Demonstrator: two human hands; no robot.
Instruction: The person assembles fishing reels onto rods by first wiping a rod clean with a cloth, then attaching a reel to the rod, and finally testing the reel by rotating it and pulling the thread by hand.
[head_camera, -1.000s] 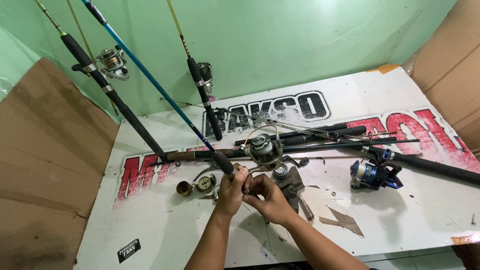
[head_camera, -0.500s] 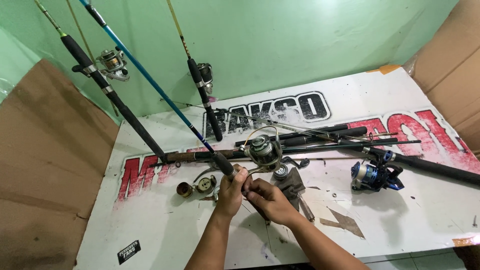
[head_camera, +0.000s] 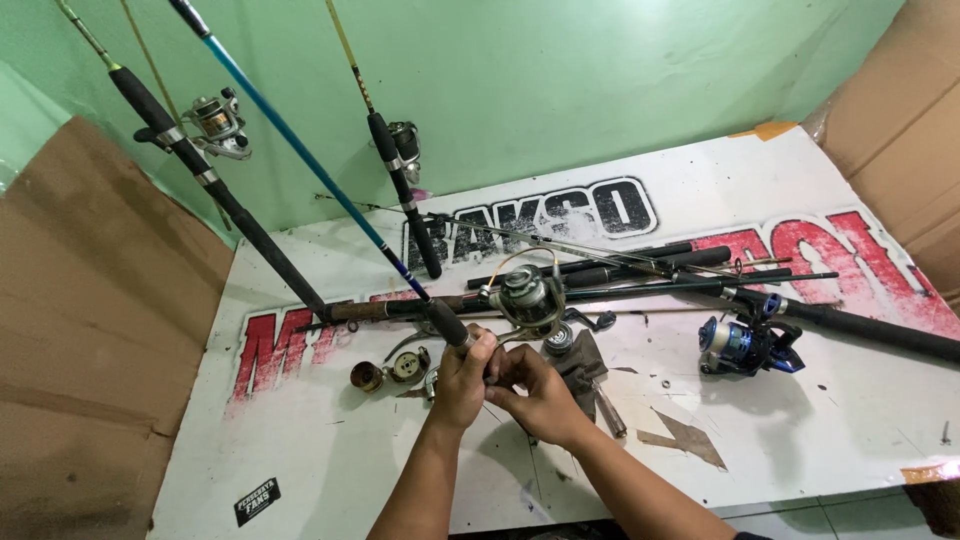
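Pale green wall behind; brown cardboard sheets flank a white printed board (head_camera: 330, 470) used as a worktop, glossy, scuffed, with red and black lettering. Blue rod (head_camera: 300, 160), slim and glossy, slants down from upper left to a black matte butt grip. Left hand (head_camera: 462, 378) curled tight round that grip's end; right hand (head_camera: 540, 392) touching it, fingers pinched narrow on a small part I cannot make out. Just above the hands: bronze metal spinning reel (head_camera: 525, 292) on a cork-handled rod lying flat. Left of the hands: two round brass reel parts (head_camera: 392, 370). Well right: shiny blue reel (head_camera: 742, 345). Two black foam-gripped rods lean on the wall.
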